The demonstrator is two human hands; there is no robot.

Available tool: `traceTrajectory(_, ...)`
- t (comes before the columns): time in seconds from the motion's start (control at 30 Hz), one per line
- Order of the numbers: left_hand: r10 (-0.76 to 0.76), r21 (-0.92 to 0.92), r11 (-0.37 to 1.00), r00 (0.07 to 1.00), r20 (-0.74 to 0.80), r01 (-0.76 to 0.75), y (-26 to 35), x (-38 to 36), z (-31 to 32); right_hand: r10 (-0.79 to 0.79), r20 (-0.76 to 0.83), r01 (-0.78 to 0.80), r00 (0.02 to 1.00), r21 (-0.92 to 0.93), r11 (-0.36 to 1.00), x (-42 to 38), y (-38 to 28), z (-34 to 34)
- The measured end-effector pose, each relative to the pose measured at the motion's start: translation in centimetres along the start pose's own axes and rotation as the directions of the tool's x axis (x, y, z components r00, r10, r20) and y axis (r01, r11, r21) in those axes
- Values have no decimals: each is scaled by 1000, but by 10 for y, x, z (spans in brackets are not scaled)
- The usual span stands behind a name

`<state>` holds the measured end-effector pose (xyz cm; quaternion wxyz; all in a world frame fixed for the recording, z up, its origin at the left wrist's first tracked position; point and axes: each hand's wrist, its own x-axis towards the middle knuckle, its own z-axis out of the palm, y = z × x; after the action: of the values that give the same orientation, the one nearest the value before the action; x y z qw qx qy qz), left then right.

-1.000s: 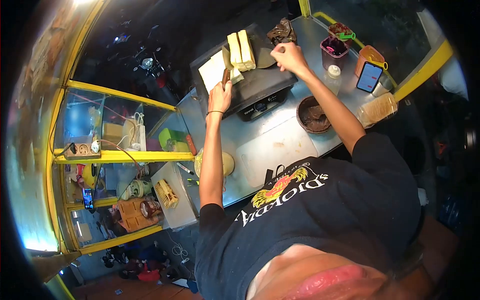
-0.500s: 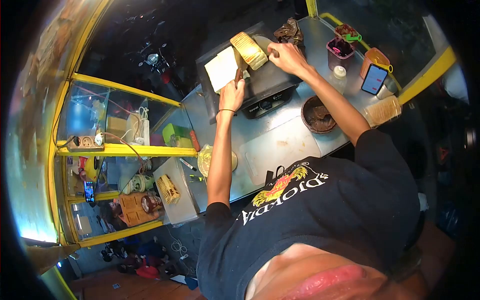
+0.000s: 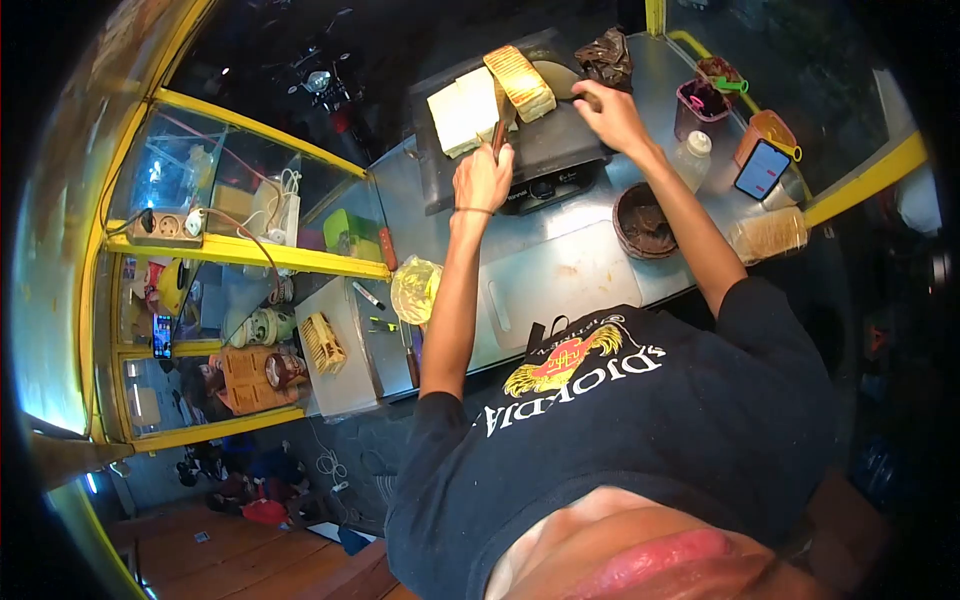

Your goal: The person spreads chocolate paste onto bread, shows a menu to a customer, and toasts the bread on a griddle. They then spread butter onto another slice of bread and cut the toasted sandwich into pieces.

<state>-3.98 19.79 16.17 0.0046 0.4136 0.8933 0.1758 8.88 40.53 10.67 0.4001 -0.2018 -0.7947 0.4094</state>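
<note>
My left hand (image 3: 483, 180) is closed around the brown handle of a spatula (image 3: 499, 135), whose blade sits between two blocks of bread. On its left lies a pale, untoasted-looking bread block (image 3: 461, 115). On its right is a thick bread block with a browned, striped top (image 3: 520, 83). My right hand (image 3: 612, 115) grips the handle of a second spatula (image 3: 557, 78), its broad grey blade beside the browned block's right side. Both blocks rest on a black flat griddle (image 3: 560, 140).
A crumpled dark plastic bag (image 3: 606, 58) lies right of the griddle. A brown tub (image 3: 641, 222), squeeze bottle (image 3: 692, 160), phone (image 3: 763, 169) and wrapped bread (image 3: 768, 236) stand rightward. A white cutting board (image 3: 560, 280) lies nearer me; a yellow-framed glass case (image 3: 240, 255) borders the left.
The whole view has shifted slightly. Both hands keep hold of their spatulas, and the bread blocks stay side by side on the griddle.
</note>
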Motion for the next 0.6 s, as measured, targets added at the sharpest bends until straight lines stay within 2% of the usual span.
traceTrajectory(0.03,-4,-76,997,1000,-14,2,-8,-6,0,47,4,-47,999,19,999,3,2,-9)
traceTrajectory(0.07,-9,-151,989,1000,-24,5,-13,-15,-1,23,-23,-22,999,9,1000,3,9,-17)
traceTrajectory(0.13,-41,-414,910,999,2,38,-21,-44,-3,321,151,-343,935,155,926,0,7,-38)
traceTrajectory(0.17,-82,-511,856,996,16,79,-23,-56,2,315,152,-337,937,152,929,-3,12,-44)
traceTrajectory(0.2,-126,-603,788,991,39,124,-25,-69,6,356,191,-396,915,258,881,-9,18,-48)
traceTrajectory(0.23,-134,-609,783,990,37,129,-27,-80,8,391,237,-454,889,355,817,-15,23,-49)
traceTrajectory(0.3,-241,-695,705,969,-47,142,-31,-94,8,411,227,-469,883,379,798,-25,21,-50)
traceTrajectory(0.4,-265,-640,764,944,-196,82,-62,-82,-2,422,191,-463,886,395,794,-24,22,-43)
traceTrajectory(0.47,-305,-560,820,917,-259,114,-82,-67,-20,362,107,-373,926,412,832,-18,21,-35)
traceTrajectory(0.53,-267,-432,890,936,-229,148,-104,-48,-31,325,104,-339,940,397,853,-7,23,-29)
traceTrajectory(0.6,-213,-388,913,961,-178,130,-108,-28,-37,302,38,-303,952,235,924,-2,15,-17)
